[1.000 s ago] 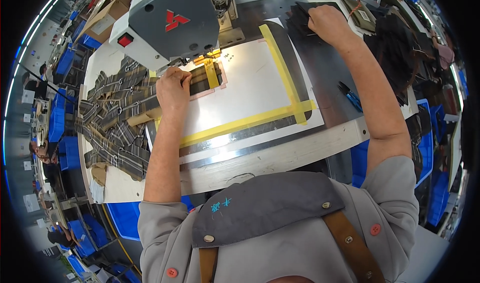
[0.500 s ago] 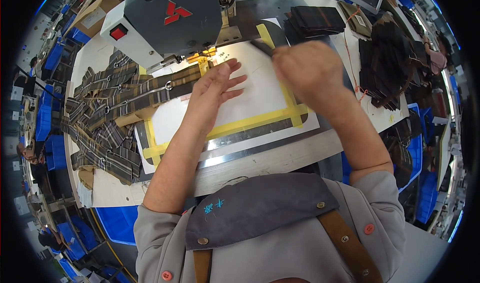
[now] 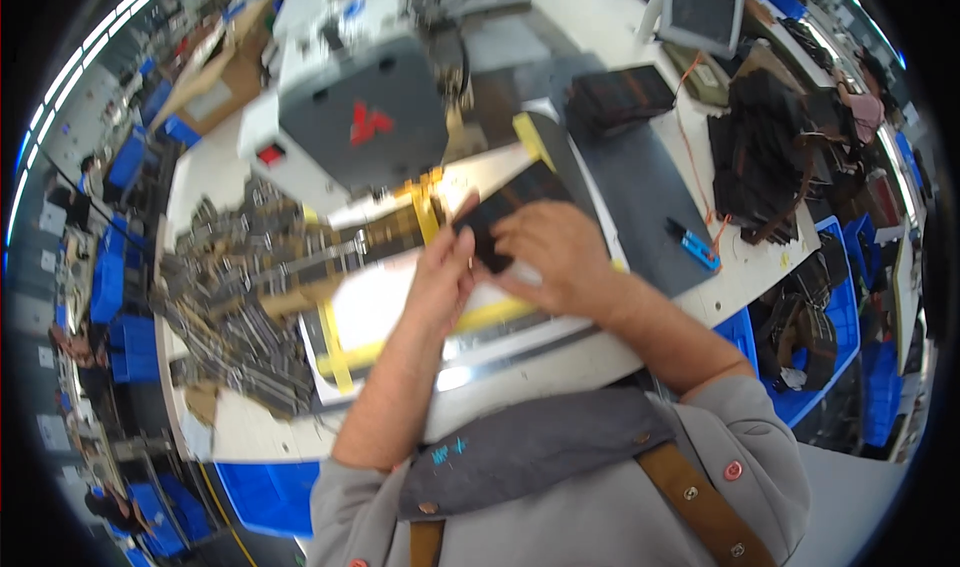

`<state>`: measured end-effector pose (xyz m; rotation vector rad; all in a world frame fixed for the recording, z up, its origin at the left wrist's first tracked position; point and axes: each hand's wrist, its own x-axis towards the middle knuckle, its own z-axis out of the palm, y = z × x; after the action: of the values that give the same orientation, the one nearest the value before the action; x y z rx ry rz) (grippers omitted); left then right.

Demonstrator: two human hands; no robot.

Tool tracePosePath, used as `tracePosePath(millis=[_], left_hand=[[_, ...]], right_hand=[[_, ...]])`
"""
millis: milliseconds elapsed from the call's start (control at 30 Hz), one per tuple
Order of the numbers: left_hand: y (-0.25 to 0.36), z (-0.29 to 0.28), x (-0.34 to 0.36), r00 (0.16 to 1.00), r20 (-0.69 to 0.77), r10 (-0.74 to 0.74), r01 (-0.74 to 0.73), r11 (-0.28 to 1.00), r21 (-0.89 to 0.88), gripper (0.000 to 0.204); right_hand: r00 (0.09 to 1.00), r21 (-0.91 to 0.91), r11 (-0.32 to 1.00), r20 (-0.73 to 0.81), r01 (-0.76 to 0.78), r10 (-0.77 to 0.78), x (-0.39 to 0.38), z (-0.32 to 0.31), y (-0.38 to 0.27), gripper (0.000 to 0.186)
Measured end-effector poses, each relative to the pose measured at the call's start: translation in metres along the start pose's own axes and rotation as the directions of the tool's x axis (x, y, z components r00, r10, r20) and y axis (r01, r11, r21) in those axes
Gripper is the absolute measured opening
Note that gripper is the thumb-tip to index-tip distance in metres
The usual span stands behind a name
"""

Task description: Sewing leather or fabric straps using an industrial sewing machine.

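Dark cloth piece (image 3: 525, 192) in the middle of the frame, up off the white sheet (image 3: 365, 302) with yellow tape (image 3: 535, 139) at its edges. Left hand (image 3: 442, 272) at the cloth's left end, pinching it between thumb and fingers. Right hand (image 3: 560, 262) on the cloth's lower right part, fingers bent over it, too blurry to tell if pinching. Just left of both hands, a striped strip (image 3: 392, 231) under a yellow clamp (image 3: 428, 217). Big grey and white machine (image 3: 320, 117) in the upper left. Messy heap of striped cloth (image 3: 235, 267) at the left. Neat dark stack (image 3: 622, 99) in the upper right, and below it a small blue tool (image 3: 698, 249).
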<state>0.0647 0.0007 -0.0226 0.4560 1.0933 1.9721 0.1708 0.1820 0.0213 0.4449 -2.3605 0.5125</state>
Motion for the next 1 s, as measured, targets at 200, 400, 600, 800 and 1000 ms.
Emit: tracePosePath(millis=[200,400,600,800,1000], left_hand=[[-0.005,0.014,-0.009,0.999,0.035,-0.003,0.006,0.996,-0.089,0.061],[-0.015,-0.005,-0.01,0.998,0.046,-0.042,0.05,0.982,-0.183,0.047],[-0.012,-0.002,-0.01,0.984,0.176,0.004,0.034,0.977,-0.213,0.034],[-0.021,-0.003,-0.007,0.995,0.07,0.068,-0.07,0.997,0.024,0.029],[-0.022,0.006,-0.008,0.997,-0.011,0.071,-0.069,0.99,0.122,0.033]], right_hand=[[0.997,0.071,0.995,-0.013,-0.069,0.07,-0.008,0.0,0.004,0.069],[0.992,0.15,0.985,0.106,-0.09,0.074,-0.015,0.001,0.01,0.091],[0.994,0.207,0.972,0.042,-0.112,0.105,-0.015,0.003,0.006,0.093],[0.986,0.082,0.992,0.141,-0.098,0.086,-0.011,-0.008,0.01,0.088],[0.985,-0.007,0.999,0.17,-0.044,0.044,-0.01,-0.014,0.012,0.081]])
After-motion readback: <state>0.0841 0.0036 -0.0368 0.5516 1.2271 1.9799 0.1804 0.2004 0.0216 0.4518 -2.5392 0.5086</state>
